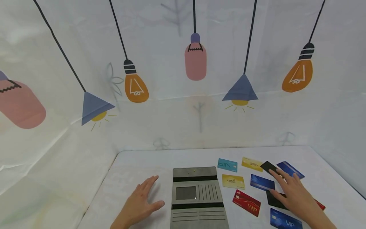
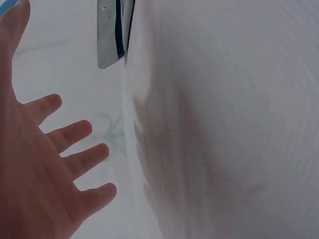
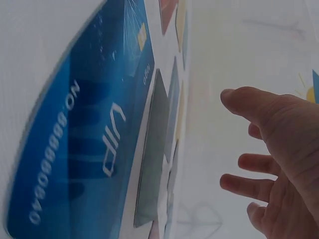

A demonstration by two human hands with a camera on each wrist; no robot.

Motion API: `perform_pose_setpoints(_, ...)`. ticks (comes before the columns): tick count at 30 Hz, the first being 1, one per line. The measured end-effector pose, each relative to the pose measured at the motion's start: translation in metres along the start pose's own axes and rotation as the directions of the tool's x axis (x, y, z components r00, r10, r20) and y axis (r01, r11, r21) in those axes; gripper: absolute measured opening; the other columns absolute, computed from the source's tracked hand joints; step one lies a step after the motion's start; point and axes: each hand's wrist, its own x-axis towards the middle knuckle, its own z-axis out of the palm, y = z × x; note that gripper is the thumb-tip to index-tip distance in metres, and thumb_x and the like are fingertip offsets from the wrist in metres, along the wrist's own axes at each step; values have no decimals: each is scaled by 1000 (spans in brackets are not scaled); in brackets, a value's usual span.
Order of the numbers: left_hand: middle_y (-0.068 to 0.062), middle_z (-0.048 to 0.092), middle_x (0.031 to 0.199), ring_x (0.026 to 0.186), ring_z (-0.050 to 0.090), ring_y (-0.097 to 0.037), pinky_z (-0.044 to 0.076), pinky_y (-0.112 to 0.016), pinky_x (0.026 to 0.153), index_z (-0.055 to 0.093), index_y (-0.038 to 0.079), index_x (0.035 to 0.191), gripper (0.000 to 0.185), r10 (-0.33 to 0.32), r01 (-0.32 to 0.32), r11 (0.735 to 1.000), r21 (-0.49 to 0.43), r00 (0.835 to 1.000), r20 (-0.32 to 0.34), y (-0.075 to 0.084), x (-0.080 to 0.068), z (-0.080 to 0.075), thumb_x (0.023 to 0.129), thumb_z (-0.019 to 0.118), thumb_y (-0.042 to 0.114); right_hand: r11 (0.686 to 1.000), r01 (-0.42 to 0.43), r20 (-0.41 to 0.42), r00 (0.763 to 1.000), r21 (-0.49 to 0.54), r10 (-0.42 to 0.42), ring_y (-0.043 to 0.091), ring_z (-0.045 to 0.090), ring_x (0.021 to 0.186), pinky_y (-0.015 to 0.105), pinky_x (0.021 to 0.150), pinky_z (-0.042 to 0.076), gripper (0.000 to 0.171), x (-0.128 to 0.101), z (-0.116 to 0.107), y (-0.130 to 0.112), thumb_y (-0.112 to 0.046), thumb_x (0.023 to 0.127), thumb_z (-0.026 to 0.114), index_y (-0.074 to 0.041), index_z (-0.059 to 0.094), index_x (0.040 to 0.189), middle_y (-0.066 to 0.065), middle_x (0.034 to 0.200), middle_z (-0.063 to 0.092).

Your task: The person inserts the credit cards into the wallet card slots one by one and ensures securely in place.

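Observation:
In the head view a flat grey panel with two black bands, a small dark window and rows of thin lines lies at the middle of the table. My left hand hovers to its left, fingers spread, holding nothing. On the right, my right hand reaches over the spread cards with its fingers apart and nothing gripped. Beneath it lie a black card and part of a red card. The right wrist view shows a blue VIP card close by, below the raised hand.
Around the right hand lie a red VIP card, a teal card, yellow cards and blue cards. A white table carries them all. White cloth printed with lamps hangs behind and at the sides.

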Motion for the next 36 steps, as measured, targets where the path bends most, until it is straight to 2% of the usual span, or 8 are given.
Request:
perform_pose_setpoints(7,-11,38,155,138,41,-39,45,-65,94,31,22,155,99,-77,91,993,-69,981,181,3,-5,6,77,69,69,998,5,50,999,59,-8,56,41,125,76,96,31,74,-5,9,-15,-31,82,79,-10,45,144,25,140,45)
perform_pose_setpoints(11,-15,29,160,144,28,-44,41,-71,93,25,23,157,102,-78,115,984,-135,965,249,4,-7,8,77,73,63,998,-4,93,996,60,-2,58,39,127,75,86,39,74,-5,13,-28,-38,82,78,-14,46,145,21,142,46)
perform_pose_setpoints(13,-15,25,162,148,18,-45,33,-74,99,22,22,158,103,-64,115,977,-179,960,271,4,-7,8,78,75,59,998,4,105,994,70,-11,57,40,127,74,89,40,73,-5,15,-35,-38,82,78,-13,48,144,20,141,49)
perform_pose_setpoints(18,-19,19,163,149,2,-47,8,-75,109,18,16,159,108,15,57,971,-233,955,296,4,-7,14,77,79,54,993,-31,220,976,110,6,48,49,123,65,86,49,76,0,18,-53,-43,84,75,-9,46,146,17,140,52)
perform_pose_setpoints(22,-22,19,161,148,1,-50,3,-77,108,20,13,158,110,83,-11,969,-245,955,286,4,-6,20,76,79,54,984,-133,382,921,117,79,53,45,126,69,87,46,89,5,20,-64,-57,81,72,-10,40,150,20,144,49)
perform_pose_setpoints(25,-25,21,160,147,4,-53,2,-79,105,21,11,157,110,130,-58,967,-250,951,282,6,-5,23,75,78,58,980,-165,433,896,110,102,52,43,128,71,90,43,94,5,21,-69,-63,77,72,-12,42,150,19,144,49)
perform_pose_setpoints(31,-27,18,160,146,2,-55,-4,-81,102,19,11,158,114,194,-98,950,-298,931,309,13,-5,24,74,78,62,984,-137,428,901,118,74,45,44,128,69,96,41,96,1,19,-73,-67,71,72,-9,51,144,15,143,51)
perform_pose_setpoints(36,-29,19,159,145,2,-56,-7,-79,102,21,8,156,116,203,-100,942,-319,929,309,18,-5,26,70,83,55,987,-114,415,908,109,59,45,44,129,68,97,41,91,0,18,-75,-66,70,74,-8,56,138,14,142,52)
